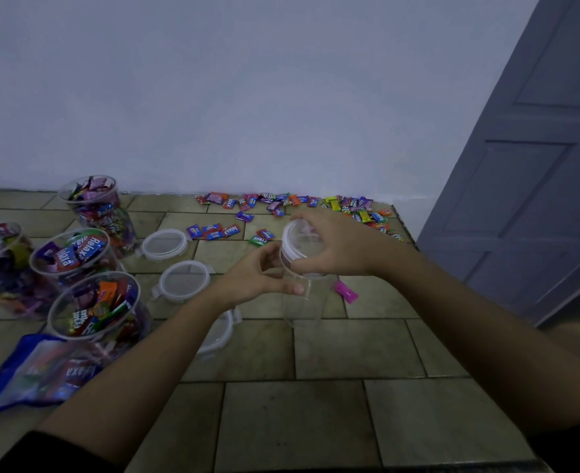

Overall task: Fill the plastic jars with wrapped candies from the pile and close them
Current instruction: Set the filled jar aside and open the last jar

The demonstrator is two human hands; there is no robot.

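Note:
A clear, empty plastic jar (304,302) stands in the middle of the tiled surface. My left hand (254,278) grips its side near the top. My right hand (329,245) curls over its white-rimmed lid (299,238), which sits tilted on the jar's mouth. Wrapped candies (281,203) lie scattered in a pile along the wall behind the jar. One pink candy (346,292) lies just right of the jar. Several open jars full of candies (94,308) stand at the left.
Three loose lids (164,244) (183,279) (218,332) lie between the filled jars and my hands. A blue candy bag (32,373) lies at the lower left. The surface's right edge (408,230) drops off beside a grey door (527,186).

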